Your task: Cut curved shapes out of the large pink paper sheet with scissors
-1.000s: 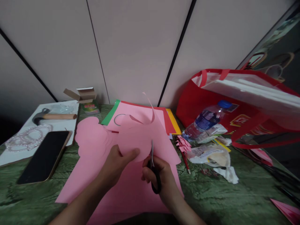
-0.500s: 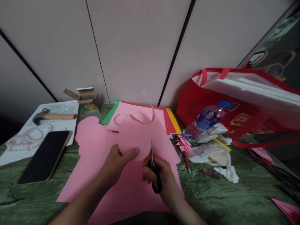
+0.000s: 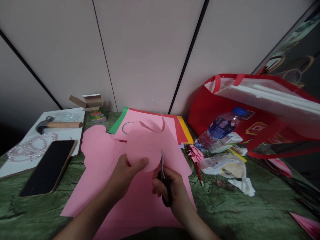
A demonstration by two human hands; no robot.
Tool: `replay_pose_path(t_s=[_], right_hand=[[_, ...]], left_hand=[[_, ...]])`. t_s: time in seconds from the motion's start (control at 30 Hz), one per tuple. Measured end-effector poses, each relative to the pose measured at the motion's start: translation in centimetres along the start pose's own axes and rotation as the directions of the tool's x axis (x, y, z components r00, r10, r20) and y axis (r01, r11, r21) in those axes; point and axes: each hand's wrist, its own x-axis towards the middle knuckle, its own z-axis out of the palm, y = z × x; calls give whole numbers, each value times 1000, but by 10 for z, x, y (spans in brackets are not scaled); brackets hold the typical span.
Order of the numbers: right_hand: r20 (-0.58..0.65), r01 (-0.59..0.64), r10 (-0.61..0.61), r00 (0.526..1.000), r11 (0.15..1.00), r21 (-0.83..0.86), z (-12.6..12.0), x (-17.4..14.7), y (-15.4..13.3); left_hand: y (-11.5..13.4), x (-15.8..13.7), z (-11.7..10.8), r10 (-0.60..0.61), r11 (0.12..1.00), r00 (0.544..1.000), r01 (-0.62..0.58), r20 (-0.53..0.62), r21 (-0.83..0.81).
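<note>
Between thumb and fingers, my left hand (image 3: 127,175) pinches a rounded piece of pink paper (image 3: 143,145). A thin curled strip of the same paper rises from its far edge. My right hand (image 3: 172,186) grips black-handled scissors (image 3: 166,190), with the blades pointing away from me at the right edge of the piece. The blades look nearly closed; whether paper lies between them I cannot tell. Below both hands lie large pink sheets (image 3: 140,203). To the left rests a stack of scalloped pink paper cutouts (image 3: 97,146).
Left are a phone (image 3: 48,168), a hammer (image 3: 62,124), bead strings (image 3: 31,146) and a small open box (image 3: 96,113). Coloured sheets (image 3: 185,130) lie behind. Right are a pink paper flower (image 3: 195,154) on a pencil, a water bottle (image 3: 220,128), plastic wrappers (image 3: 225,165) and a red bag (image 3: 205,103).
Almost nothing differs. Both hands keep their hold, and the whole view has shifted very slightly.
</note>
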Motion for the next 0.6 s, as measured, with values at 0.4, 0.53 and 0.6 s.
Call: replay_pose_path(t_s=[0.4, 0.53, 0.6], right_hand=[[-5, 20, -20, 1000, 999, 25, 0, 2, 1], [10, 3, -3, 1000, 1000, 23, -2, 3, 7], [62, 24, -27, 998, 998, 53, -4, 3, 8]], left_hand=[[7, -4, 3, 72, 979, 995, -57, -71, 194], [17, -7, 5, 143, 906, 970, -48, -198, 421], [20, -8, 5, 121, 886, 975, -20, -188, 462]])
